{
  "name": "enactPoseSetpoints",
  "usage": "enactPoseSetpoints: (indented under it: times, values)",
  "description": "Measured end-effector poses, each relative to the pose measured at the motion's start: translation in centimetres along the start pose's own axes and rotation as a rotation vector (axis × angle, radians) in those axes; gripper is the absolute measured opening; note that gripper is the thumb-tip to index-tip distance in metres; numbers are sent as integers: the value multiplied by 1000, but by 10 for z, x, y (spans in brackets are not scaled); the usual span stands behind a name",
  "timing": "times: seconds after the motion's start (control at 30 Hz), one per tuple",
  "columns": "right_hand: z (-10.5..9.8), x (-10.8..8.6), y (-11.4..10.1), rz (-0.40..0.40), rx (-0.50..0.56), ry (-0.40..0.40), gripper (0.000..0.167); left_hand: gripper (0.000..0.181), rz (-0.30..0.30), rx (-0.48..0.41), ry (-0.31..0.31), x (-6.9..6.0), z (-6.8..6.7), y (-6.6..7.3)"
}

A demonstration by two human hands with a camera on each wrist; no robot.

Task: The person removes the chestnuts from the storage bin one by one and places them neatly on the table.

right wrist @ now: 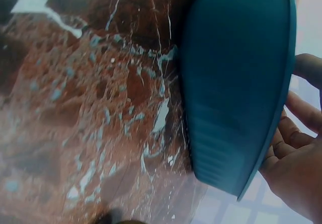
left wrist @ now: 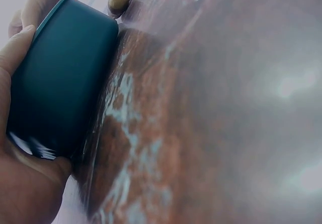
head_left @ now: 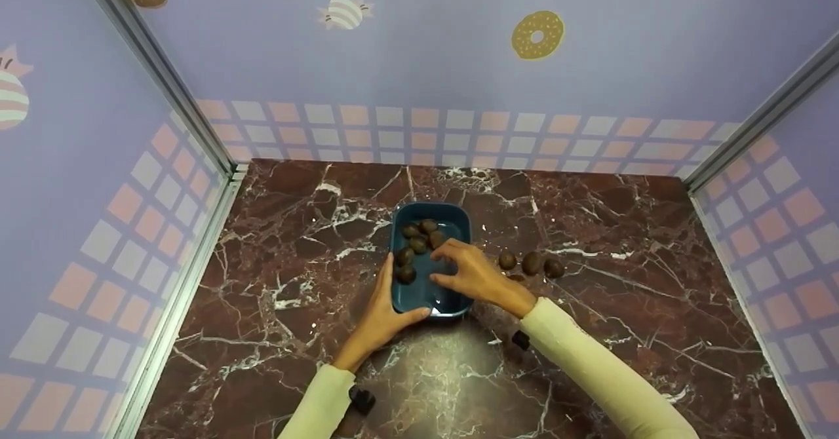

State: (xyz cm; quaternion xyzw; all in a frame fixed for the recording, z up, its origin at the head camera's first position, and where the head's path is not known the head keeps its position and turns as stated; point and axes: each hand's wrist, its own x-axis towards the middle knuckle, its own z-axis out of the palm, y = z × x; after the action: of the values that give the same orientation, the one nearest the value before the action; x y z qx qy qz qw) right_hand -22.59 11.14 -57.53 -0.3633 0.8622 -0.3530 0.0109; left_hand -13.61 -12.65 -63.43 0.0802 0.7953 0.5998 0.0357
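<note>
A deep blue rectangular dish [head_left: 451,213] with rounded corners stands on the marbled surface. Several small brown, egg-shaped things [head_left: 417,246] lie in its left and far parts; their kind is unclear. My left hand [head_left: 387,311] grips the dish's near left corner, fingers along the side wall and thumb at the near end. Over the right half of the dish hovers my right hand [head_left: 475,274]. Its fingers are bent loosely, thumb and forefinger apart, with nothing visible between them. In the right wrist view the dish's outer wall [right wrist: 236,83] partly hides that hand.
More brown egg-shaped things [head_left: 531,263] lie in a loose group right of the dish, one partly behind my right wrist. Patterned purple walls [head_left: 446,65] close off the back and both sides. The surface is dark red marble [head_left: 295,229] with white veins.
</note>
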Motion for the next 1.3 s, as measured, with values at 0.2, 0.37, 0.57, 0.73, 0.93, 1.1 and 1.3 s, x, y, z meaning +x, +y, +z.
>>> enactPoseSetpoints:
  times: [0.2,0.37,0.57,0.73,0.93,1.1,1.3]
  values:
    - [10,8,-2,-5,14,-46,35,132,-14,-13,-7,0,0,0]
    - [17,15,-4,-5,-30,-72,35,133,3,-9,-2,1,1,-1]
    - [21,22,-7,1,-67,-116,37,132,8,2,3,2,0,-1]
    - [26,26,-8,-9,-78,-132,36,132,13,0,0,2,1,-1]
    - [31,29,-6,2,-71,-149,33,132,28,11,2,2,2,-2]
    - [33,32,-7,29,-56,-180,33,130,16,11,-1,0,1,-1]
    - [36,33,-8,15,-69,-215,32,131,7,20,1,-2,0,-1]
